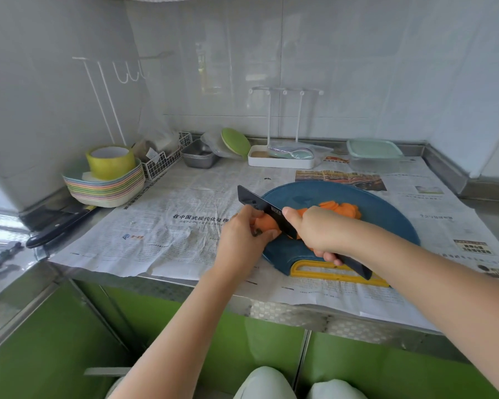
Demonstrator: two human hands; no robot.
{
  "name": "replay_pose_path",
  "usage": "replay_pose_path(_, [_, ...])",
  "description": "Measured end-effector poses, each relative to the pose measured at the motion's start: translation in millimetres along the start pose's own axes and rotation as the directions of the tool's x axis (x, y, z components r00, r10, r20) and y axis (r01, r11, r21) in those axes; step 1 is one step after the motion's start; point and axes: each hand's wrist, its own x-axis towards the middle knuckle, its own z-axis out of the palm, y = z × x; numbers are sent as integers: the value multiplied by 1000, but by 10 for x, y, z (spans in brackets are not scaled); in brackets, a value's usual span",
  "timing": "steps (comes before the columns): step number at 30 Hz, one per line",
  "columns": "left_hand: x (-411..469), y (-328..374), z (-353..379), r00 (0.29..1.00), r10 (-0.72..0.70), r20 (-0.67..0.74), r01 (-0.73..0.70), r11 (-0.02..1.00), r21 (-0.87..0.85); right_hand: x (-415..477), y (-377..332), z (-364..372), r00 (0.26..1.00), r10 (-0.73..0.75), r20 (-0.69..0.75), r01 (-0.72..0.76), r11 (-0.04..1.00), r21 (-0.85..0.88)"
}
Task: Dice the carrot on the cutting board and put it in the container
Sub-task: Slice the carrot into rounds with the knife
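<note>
A round blue cutting board with a yellow handle lies on newspaper. My left hand grips the uncut stub of the orange carrot at the board's left edge. My right hand holds the handle of a black knife, whose blade points up and left across the carrot. Several cut carrot slices lie fanned behind my right hand. A clear container with a pale green lid stands at the back right.
Stacked pastel plates with a yellow tape roll sit at the left. A second dark knife lies near them. A wire basket, a metal tray and a white rack line the back wall.
</note>
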Motion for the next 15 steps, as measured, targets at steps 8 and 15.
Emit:
replay_pose_path(8, [97,13,-89,995,-54,86,57,998,-29,80,6,94,1000,22,-22,-22,1000,0])
replay_pose_path(15, [79,36,-79,997,-34,73,34,999,2,48,-116,-11,990,112,86,-115,993,34])
